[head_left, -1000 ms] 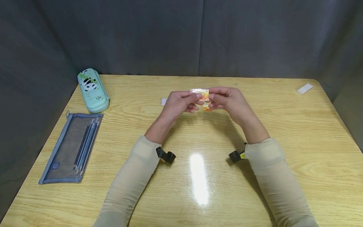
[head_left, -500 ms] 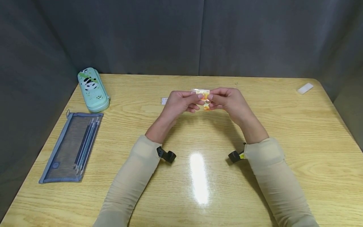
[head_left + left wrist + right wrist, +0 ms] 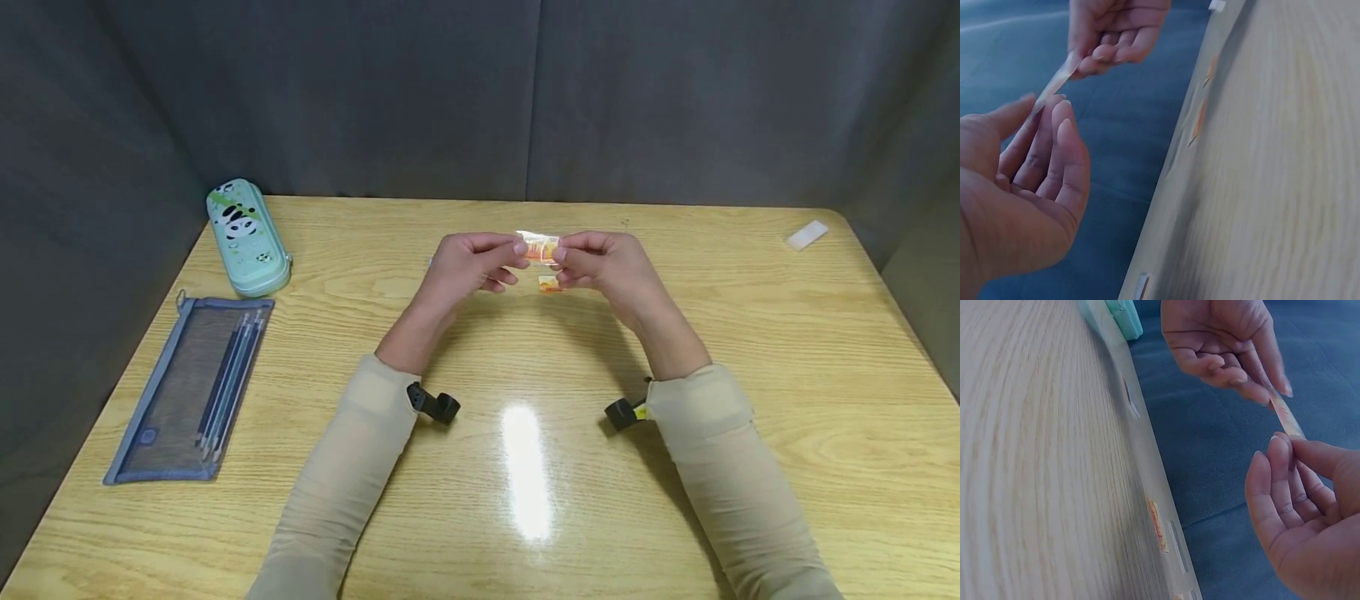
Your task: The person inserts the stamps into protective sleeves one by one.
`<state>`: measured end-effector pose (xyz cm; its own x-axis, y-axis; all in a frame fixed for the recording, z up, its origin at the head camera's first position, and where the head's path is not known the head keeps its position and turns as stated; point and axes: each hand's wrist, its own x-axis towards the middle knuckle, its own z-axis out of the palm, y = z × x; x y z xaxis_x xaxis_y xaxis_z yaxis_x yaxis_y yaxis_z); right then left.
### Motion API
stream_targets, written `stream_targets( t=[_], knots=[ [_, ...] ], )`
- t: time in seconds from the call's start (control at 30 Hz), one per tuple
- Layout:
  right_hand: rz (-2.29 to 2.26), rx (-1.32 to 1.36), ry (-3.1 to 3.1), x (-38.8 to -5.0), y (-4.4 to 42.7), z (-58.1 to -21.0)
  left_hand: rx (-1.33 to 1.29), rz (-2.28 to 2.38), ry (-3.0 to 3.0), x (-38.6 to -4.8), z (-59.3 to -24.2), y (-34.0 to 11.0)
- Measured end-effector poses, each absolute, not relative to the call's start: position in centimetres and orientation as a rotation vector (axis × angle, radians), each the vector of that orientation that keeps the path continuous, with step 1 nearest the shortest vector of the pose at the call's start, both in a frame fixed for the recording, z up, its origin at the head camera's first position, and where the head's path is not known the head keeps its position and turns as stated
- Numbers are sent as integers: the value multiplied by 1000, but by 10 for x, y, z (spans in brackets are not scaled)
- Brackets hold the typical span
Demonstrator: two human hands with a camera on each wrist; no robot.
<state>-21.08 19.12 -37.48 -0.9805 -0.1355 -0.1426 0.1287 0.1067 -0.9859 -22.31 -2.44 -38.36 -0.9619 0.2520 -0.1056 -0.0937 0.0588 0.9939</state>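
Note:
Between both hands, above the far part of the table, is a small orange-and-yellow packet (image 3: 540,249) with a shiny clear edge. My left hand (image 3: 472,265) pinches its left end between thumb and finger. The right hand (image 3: 603,271) pinches the opposite end. In the wrist views the packet (image 3: 1057,84) appears as a thin strip seen nearly edge-on. Below the hands, an orange-and-yellow piece (image 3: 549,284) lies on the table, partly covered by the right fingers in the head view. The right wrist view shows an orange piece (image 3: 1157,525) on the tabletop. Its exact kind is unclear.
A mint pencil case (image 3: 247,237) with a panda print lies at the far left. Nearer is a blue mesh zip pouch (image 3: 168,392) holding several pencils. A small white block (image 3: 807,235) lies at the far right. Dark curtains (image 3: 375,100) stand behind the table.
My left hand has shifted slightly left, exposing more of the packet and covering most of the small white card behind it. The right hand has barely moved.

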Motion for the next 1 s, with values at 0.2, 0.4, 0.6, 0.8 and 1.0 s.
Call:
stream_targets(
  t=[0.2, 0.4, 0.6, 0.8, 1.0],
  knots=[
    [-1958, -34, 2204, -212, 194, -375, 121, 1997, 2125, -226, -384, -30],
    [-1973, -67, 2193, -211, 194, -374, 84, 2002, 2130, -227, -385, -30],
    [-1965, -71, 2237, -210, 191, -376, 87, 1987, 2133, -226, -384, -29],
    [-1964, -73, 2236, -210, 190, -377, 73, 1972, 2129, -225, -384, -28],
    [-1954, -73, 2247, -210, 190, -378, 76, 1974, 2137, -225, -383, -29]
  ],
)
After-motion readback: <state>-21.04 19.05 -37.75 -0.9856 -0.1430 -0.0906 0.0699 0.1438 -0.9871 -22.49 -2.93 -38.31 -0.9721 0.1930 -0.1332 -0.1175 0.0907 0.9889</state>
